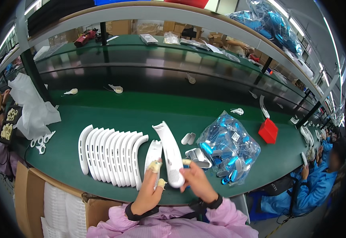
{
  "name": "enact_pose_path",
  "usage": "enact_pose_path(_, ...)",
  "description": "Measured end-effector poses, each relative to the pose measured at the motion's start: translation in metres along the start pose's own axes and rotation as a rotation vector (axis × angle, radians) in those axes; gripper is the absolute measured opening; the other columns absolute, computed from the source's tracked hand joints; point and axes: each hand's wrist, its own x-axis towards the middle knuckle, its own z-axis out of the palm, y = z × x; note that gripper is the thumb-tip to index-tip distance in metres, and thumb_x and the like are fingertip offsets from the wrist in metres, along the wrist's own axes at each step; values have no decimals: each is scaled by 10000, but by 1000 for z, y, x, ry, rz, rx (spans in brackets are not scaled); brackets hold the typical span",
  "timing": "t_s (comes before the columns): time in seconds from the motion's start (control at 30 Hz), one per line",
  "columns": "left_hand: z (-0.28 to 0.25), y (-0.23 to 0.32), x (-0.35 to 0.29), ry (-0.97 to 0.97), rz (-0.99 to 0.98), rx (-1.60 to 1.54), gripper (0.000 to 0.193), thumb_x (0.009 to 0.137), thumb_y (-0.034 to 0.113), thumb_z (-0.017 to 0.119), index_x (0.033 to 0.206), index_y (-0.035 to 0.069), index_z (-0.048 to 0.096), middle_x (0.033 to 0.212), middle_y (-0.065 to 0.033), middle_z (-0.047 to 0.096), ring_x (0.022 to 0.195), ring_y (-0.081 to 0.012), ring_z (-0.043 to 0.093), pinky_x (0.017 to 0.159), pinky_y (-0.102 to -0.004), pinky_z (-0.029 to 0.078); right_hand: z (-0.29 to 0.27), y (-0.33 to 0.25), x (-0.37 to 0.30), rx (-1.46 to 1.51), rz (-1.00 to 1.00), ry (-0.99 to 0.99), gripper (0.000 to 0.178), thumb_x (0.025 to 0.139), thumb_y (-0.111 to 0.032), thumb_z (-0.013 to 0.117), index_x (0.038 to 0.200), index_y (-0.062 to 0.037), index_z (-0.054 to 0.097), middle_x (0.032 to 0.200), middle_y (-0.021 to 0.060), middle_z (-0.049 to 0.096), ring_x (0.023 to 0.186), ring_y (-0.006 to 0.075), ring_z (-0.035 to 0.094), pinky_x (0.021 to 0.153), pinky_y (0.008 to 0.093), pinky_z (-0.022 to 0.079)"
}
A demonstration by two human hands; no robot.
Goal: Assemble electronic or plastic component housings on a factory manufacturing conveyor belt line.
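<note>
A wide white curved shell [169,152], dotted with small holes at its near end, lies slanted between my two hands. Left of it is a narrower white curved piece [153,153]. My left hand [147,194] has its index finger and thumb around that piece's near end, both tips in pale finger covers. Beside the shell's right edge, my right hand [197,182] has its bent index finger and thumb apart, close to the shell. Whether they touch it I cannot tell. A row of white curved pieces [109,156] stands to the left.
A clear bag [236,139] of blue and grey parts lies at the right, with small grey caps [188,138] nearby. Beyond it is a red bin [268,131]. A cardboard box [55,182] borders the near left. A co-worker in blue [319,190] sits at the right.
</note>
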Motion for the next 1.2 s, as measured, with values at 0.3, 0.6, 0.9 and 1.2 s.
enact_pose_path(0.3, 4, -8, -6, -81, 78, 436, 306, 808, 57, 615, 1114, 40, 626, 1020, -131, 629, 1076, -322, 517, 886, -408, 372, -58, -46, 136, -143, -149, 290, 486, 1006, -345, 414, 1324, 22, 389, 1208, 177, 529, 927, 228, 642, 644, 282, 558)
enact_pose_path(0.6, 4, 2, -10, -11, 22, 547, 384, 793, 94, 651, 1121, -92, 579, 1252, -253, 500, 1142, -463, 430, 997, -466, 343, -68, -27, 128, -1717, -536, 147, 195, 714, -79, 707, 905, -60, 671, 959, 70, 618, 998, 298, 546, 819, 404, 458)
enact_pose_path(0.9, 7, 24, 1, 67, 55, 368, 539, 798, 107, 672, 1255, -101, 478, 1337, -250, 440, 1171, -413, 455, 989, -420, 373, -16, -50, 60, -953, -615, 186, 159, 715, -97, 767, 771, 19, 674, 678, 80, 628, 619, 182, 590, 568, 296, 458)
enact_pose_path(1.2, 14, 20, 0, -51, 3, -87, 603, 828, 47, 635, 1380, -8, 398, 1343, -201, 485, 1202, -317, 518, 1010, -367, 390, 17, -10, -8, -280, -410, 131, 131, 763, 2, 755, 841, 55, 664, 823, 30, 602, 723, 68, 603, 616, 184, 484)
